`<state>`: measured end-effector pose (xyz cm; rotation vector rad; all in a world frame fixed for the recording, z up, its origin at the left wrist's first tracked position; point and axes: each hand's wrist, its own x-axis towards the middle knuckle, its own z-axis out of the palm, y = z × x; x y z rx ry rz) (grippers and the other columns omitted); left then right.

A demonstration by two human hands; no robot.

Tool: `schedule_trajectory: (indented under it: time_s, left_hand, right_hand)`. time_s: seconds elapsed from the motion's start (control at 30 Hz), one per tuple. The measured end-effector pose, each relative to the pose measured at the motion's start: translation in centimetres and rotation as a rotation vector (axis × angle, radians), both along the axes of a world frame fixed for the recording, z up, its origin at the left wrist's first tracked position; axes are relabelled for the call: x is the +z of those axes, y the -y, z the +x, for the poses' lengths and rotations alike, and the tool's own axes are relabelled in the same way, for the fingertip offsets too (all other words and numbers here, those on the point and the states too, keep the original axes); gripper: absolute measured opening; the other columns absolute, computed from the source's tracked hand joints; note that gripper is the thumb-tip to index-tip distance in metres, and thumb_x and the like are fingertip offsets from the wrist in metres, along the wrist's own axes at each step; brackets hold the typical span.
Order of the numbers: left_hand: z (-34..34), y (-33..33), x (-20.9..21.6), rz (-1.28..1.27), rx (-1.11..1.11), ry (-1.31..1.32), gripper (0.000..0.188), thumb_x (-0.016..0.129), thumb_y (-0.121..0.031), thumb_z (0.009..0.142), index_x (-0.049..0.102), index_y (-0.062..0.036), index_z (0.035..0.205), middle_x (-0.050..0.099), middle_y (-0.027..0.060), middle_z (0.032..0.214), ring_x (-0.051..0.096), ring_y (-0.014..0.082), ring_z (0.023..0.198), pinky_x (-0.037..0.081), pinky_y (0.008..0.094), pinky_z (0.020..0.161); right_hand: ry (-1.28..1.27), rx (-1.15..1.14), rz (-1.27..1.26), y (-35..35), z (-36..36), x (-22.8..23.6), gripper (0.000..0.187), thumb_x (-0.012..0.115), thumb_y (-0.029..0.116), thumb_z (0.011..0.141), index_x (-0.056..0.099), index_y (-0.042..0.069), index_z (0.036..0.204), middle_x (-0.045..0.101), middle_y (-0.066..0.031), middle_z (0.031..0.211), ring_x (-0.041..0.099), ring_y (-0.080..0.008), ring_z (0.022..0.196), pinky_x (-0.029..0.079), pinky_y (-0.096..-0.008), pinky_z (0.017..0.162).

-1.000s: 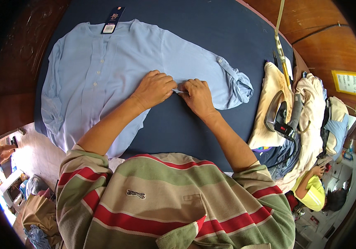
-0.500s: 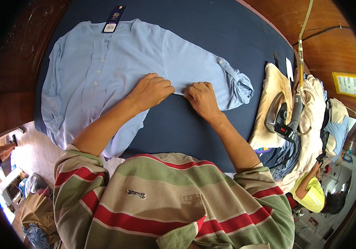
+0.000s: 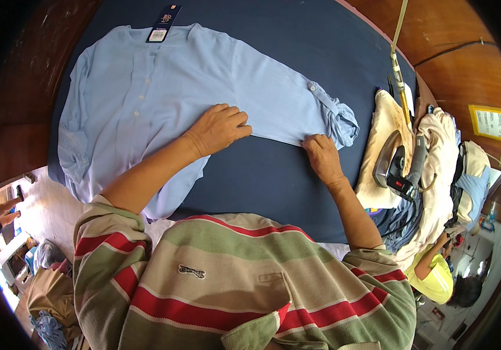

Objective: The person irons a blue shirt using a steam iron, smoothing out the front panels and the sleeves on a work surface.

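Observation:
A light blue button-front shirt (image 3: 174,76) lies spread on a dark blue padded table (image 3: 250,186), its collarless neck at the far side. A dark hang tag (image 3: 163,24) rests at the neckline. My left hand (image 3: 220,126) pinches the shirt's edge near the underarm, fingers closed. With its fingers also closed, my right hand (image 3: 322,153) grips the lower edge of the sleeve (image 3: 279,105) close to the rolled, buttoned cuff (image 3: 339,119). Between the two hands the sleeve's edge runs nearly straight.
At the right, a steam iron (image 3: 391,169) with a hose (image 3: 401,76) sits on a scorched cream cloth pad (image 3: 373,157). Heaped garments (image 3: 437,157) lie beyond it. A person in a yellow top (image 3: 434,277) is at lower right. Brown cloth (image 3: 52,291) lies at lower left.
My right hand has slid right along the sleeve's edge, from near my left hand to beside the cuff. My left hand has barely shifted. The iron's hose has swung left.

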<state>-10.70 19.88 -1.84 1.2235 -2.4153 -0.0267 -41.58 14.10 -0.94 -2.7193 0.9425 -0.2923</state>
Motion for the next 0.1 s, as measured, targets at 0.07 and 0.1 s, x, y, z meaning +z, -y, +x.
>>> schedule_trajectory:
  time_s: [0.07,0.1]
  left_hand:
    - [-0.06,-0.08,0.13,0.038,-0.013,0.044,0.006,0.059,-0.013,0.073,0.055,-0.0152,0.077,0.051,-0.0008,0.079,0.054,0.0151,0.079,0.042,0.0303,0.076]
    - [0.03,-0.10,0.39,0.056,-0.016,0.069,0.006,0.059,-0.012,0.073,0.055,-0.0152,0.077,0.051,-0.0009,0.080,0.054,0.0152,0.081,0.042,0.0304,0.076]
  right_hand:
    - [0.022,0.082,-0.025,0.48,-0.24,0.31,0.014,0.061,0.005,0.078,0.059,0.008,0.091,0.058,-0.0057,0.093,0.054,-0.0248,0.085,0.042,-0.0359,0.073]
    - [0.037,0.085,-0.016,0.49,-0.18,0.39,0.014,0.061,0.005,0.078,0.059,0.010,0.091,0.058,-0.0056,0.092,0.054,-0.0249,0.084,0.041,-0.0371,0.073]
